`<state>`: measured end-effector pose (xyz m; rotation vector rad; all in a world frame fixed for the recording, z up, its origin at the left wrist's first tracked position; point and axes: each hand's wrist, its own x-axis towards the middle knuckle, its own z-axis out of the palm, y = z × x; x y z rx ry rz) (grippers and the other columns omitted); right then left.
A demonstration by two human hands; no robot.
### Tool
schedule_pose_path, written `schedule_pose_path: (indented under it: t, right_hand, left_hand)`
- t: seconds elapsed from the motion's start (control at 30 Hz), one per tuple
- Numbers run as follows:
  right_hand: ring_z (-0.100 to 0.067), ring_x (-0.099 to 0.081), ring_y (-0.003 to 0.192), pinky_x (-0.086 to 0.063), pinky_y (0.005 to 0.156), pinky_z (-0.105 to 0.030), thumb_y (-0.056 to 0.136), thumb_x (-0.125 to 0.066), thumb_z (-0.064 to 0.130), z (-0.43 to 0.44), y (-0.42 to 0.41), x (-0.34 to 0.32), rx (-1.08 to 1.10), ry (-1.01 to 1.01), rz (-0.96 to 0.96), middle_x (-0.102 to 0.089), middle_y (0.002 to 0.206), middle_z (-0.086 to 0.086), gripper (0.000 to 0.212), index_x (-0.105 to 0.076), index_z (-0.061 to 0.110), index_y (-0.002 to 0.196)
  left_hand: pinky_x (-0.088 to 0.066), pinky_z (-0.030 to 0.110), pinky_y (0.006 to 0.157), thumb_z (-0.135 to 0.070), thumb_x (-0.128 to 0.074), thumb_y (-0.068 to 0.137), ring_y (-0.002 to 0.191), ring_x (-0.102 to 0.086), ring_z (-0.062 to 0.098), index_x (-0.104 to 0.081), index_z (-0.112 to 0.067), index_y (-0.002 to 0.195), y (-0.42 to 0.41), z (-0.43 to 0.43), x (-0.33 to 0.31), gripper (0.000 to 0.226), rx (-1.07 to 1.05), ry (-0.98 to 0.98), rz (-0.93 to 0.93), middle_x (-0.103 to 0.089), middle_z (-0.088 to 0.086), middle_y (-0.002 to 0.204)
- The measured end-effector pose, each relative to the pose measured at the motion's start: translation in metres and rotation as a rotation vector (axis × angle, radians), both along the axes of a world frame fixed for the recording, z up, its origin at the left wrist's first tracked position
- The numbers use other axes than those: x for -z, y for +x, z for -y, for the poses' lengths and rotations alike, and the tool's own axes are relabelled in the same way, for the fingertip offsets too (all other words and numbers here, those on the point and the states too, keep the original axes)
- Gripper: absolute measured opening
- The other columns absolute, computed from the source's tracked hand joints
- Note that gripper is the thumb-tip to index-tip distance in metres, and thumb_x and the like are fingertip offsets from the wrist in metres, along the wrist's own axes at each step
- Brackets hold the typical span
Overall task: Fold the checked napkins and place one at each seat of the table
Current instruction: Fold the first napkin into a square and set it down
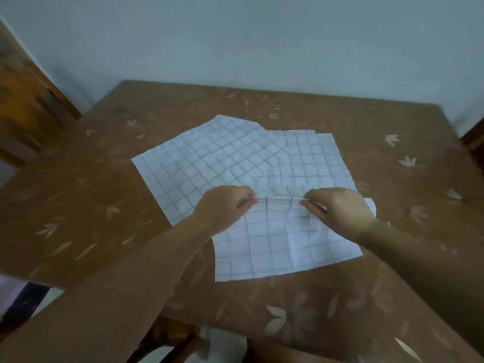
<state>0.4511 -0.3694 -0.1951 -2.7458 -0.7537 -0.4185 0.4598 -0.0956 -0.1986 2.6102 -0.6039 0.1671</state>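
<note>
Several white napkins with a thin blue check lie overlapping in the middle of the table. The nearest checked napkin [277, 244] lies closest to me, its far edge lifted. My left hand [225, 208] pinches that far edge at the left. My right hand [337, 210] pinches the same edge at the right. The edge is stretched straight between both hands. Behind it a large unfolded napkin [204, 163] lies spread flat, and more napkins [311, 158] are stacked askew at the right.
The table [91, 205] is covered with a brown cloth printed with pale leaves. A pale wall stands right behind its far edge. A wooden door or cabinet [23, 100] is at the far left. A chair part [170, 341] shows below the near edge.
</note>
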Motion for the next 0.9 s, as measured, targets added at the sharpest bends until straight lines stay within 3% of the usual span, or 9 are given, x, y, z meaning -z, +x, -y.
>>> schedule_pose_path:
  t: [0.07, 0.13, 0.27, 0.37, 0.43, 0.53, 0.63, 0.77, 0.9]
  right_hand:
    - [-0.023, -0.064, 0.056, -0.04, 0.046, -0.027, 0.094, -0.053, 0.04, -0.002, -0.009, -0.041, 0.018, -0.036, 0.006, -0.065, 0.062, 0.002, 0.031, -0.067, 0.017, 0.078]
    - [-0.018, -0.069, 0.076, -0.05, 0.059, -0.03, 0.091, -0.062, 0.043, -0.007, -0.022, -0.08, 0.055, -0.082, -0.086, -0.072, 0.085, 0.005, 0.024, -0.069, 0.023, 0.101]
    - [-0.013, -0.063, 0.105, -0.051, 0.084, -0.032, 0.084, -0.064, 0.058, -0.032, -0.047, -0.14, 0.123, -0.139, -0.256, -0.066, 0.117, 0.01, 0.054, -0.057, 0.03, 0.13]
    - [-0.015, -0.058, 0.078, -0.043, 0.066, -0.031, 0.087, -0.063, 0.05, -0.059, -0.061, -0.168, 0.099, -0.073, -0.268, -0.066, 0.086, 0.005, 0.031, -0.066, 0.022, 0.099]
    - [-0.012, -0.045, 0.058, -0.032, 0.055, -0.029, 0.093, -0.061, 0.04, -0.073, -0.07, -0.185, 0.09, -0.088, -0.287, -0.053, 0.064, 0.001, 0.036, -0.054, 0.015, 0.067]
    - [-0.009, -0.04, 0.049, -0.029, 0.048, -0.022, 0.091, -0.065, 0.036, -0.082, -0.085, -0.214, 0.104, -0.095, -0.321, -0.046, 0.056, 0.002, 0.044, -0.047, 0.018, 0.055]
    - [-0.005, -0.041, 0.042, -0.029, 0.044, -0.018, 0.087, -0.071, 0.038, -0.078, -0.102, -0.241, 0.119, -0.012, -0.41, -0.042, 0.044, 0.01, 0.047, -0.049, 0.016, 0.052]
    - [-0.005, -0.046, 0.056, -0.037, 0.06, -0.027, 0.082, -0.074, 0.044, -0.064, -0.116, -0.266, 0.098, 0.24, -0.433, -0.048, 0.06, 0.005, 0.039, -0.064, 0.008, 0.073]
    - [-0.01, -0.035, 0.052, -0.028, 0.057, -0.029, 0.084, -0.075, 0.033, -0.039, -0.134, -0.283, 0.119, 0.363, -0.447, -0.035, 0.056, 0.003, 0.044, -0.044, 0.018, 0.057]
  left_hand:
    - [-0.046, 0.032, 0.065, -0.042, -0.05, 0.097, 0.079, -0.065, 0.02, -0.068, -0.021, 0.1, -0.002, -0.004, -0.037, 0.028, 0.035, 0.035, 0.044, -0.071, -0.001, 0.084]
    - [-0.045, 0.032, 0.066, -0.043, -0.048, 0.099, 0.083, -0.064, 0.017, -0.067, -0.023, 0.104, -0.006, -0.007, -0.073, 0.028, 0.069, 0.093, 0.077, -0.071, -0.002, 0.088]
    - [-0.043, 0.032, 0.066, -0.045, -0.043, 0.1, 0.083, -0.062, 0.015, -0.065, -0.026, 0.105, -0.024, -0.01, -0.14, 0.03, 0.163, 0.169, 0.19, -0.069, -0.004, 0.088]
    - [-0.032, 0.029, 0.061, -0.045, -0.041, 0.101, 0.084, -0.06, 0.016, -0.064, -0.026, 0.105, -0.04, -0.015, -0.181, 0.03, 0.227, 0.248, 0.306, -0.067, -0.004, 0.089]
    - [-0.032, 0.03, 0.06, -0.047, -0.041, 0.1, 0.084, -0.061, 0.018, -0.063, -0.026, 0.104, -0.052, -0.023, -0.204, 0.031, 0.242, 0.282, 0.35, -0.067, -0.004, 0.089]
    - [-0.035, 0.031, 0.062, -0.055, -0.047, 0.095, 0.087, -0.061, 0.019, -0.065, -0.026, 0.102, -0.065, -0.043, -0.228, 0.035, 0.182, 0.281, 0.373, -0.068, -0.003, 0.091]
    - [-0.043, 0.034, 0.065, -0.057, -0.06, 0.086, 0.079, -0.061, 0.018, -0.068, -0.024, 0.085, -0.073, -0.067, -0.233, 0.034, 0.05, 0.063, 0.326, -0.068, -0.004, 0.079]
    - [-0.039, 0.03, 0.059, -0.038, -0.075, 0.082, 0.059, -0.048, 0.012, -0.063, -0.011, 0.068, -0.078, -0.069, -0.234, 0.032, -0.181, -0.566, 0.275, -0.057, 0.003, 0.06]
    - [-0.047, 0.025, 0.069, -0.022, -0.074, 0.085, 0.066, -0.059, 0.011, -0.068, -0.011, 0.074, -0.092, -0.05, -0.249, 0.017, -0.279, -0.978, 0.152, -0.065, -0.001, 0.068]
